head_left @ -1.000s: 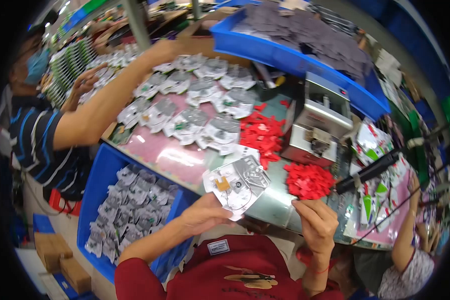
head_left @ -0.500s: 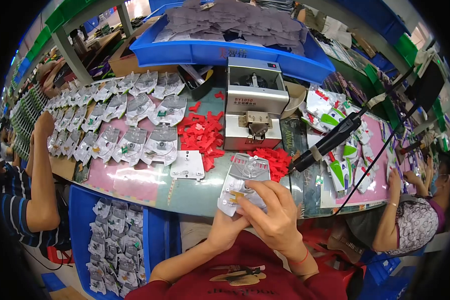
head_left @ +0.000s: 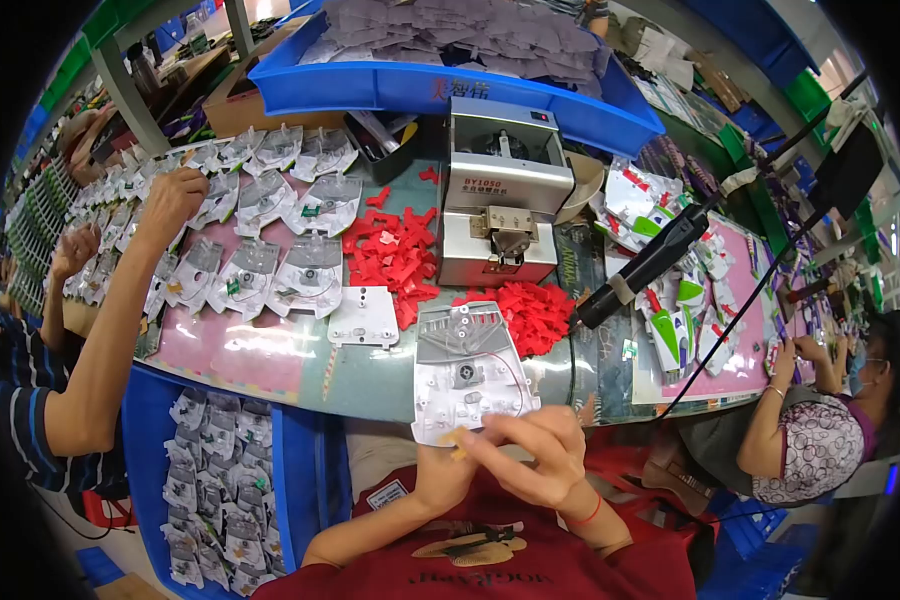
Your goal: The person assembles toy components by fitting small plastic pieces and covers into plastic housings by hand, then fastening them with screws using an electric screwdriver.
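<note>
A grey-white plastic housing with a thin red wire and a round black part lies tilted over the bench's near edge. My left hand grips its near end from below, the fingertips hidden under it. Between my right hand's thumb and fingers is a small yellow-tan piece, at the housing's near edge. I cannot make out what kind of part the piece is. Just beyond the housing lies a pile of red plastic pieces.
A screw-feeding machine stands ahead, with a black electric screwdriver to its right. Rows of housings fill the left side, where a co-worker's arm reaches across. A blue crate of housings is at lower left.
The yellow-tan piece has moved from over the housing to its near edge, pinched in my right hand. The housing now shows more fully. The left co-worker's arm has reached in over the rows.
</note>
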The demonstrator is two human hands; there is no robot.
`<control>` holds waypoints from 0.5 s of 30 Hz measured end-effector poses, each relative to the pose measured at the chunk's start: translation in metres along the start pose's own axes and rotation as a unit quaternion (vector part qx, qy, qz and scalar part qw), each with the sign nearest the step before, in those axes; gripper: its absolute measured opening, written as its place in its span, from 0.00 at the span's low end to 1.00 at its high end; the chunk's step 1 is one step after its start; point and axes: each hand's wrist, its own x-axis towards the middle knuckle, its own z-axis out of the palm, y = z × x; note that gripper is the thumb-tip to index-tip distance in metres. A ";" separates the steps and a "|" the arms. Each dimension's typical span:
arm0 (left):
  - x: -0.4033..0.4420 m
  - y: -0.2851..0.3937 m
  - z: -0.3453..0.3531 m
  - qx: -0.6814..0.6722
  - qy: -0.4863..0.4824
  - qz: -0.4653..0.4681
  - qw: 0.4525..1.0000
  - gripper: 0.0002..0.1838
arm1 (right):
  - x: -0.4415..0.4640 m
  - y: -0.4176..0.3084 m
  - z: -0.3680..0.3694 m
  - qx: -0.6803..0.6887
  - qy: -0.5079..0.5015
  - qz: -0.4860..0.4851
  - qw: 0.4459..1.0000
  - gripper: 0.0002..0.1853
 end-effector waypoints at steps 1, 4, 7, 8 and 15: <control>0.000 0.003 -0.001 0.025 -0.012 0.008 1.000 0.14 | -0.001 0.001 -0.001 0.044 -0.005 -0.010 0.999 0.15; -0.001 0.018 0.001 -0.221 -0.022 -0.116 0.968 0.12 | -0.004 0.003 0.000 0.159 0.001 -0.043 0.986 0.13; 0.003 0.043 0.021 -0.236 0.033 -0.154 0.959 0.10 | -0.013 0.003 0.004 0.243 -0.030 -0.051 0.968 0.12; 0.002 0.040 0.017 -0.253 0.015 -0.147 0.956 0.11 | -0.015 0.002 0.007 0.243 -0.029 -0.048 0.968 0.11; 0.000 0.038 0.014 -0.124 0.045 -0.111 0.985 0.12 | -0.016 0.007 0.013 0.256 -0.047 -0.054 0.964 0.08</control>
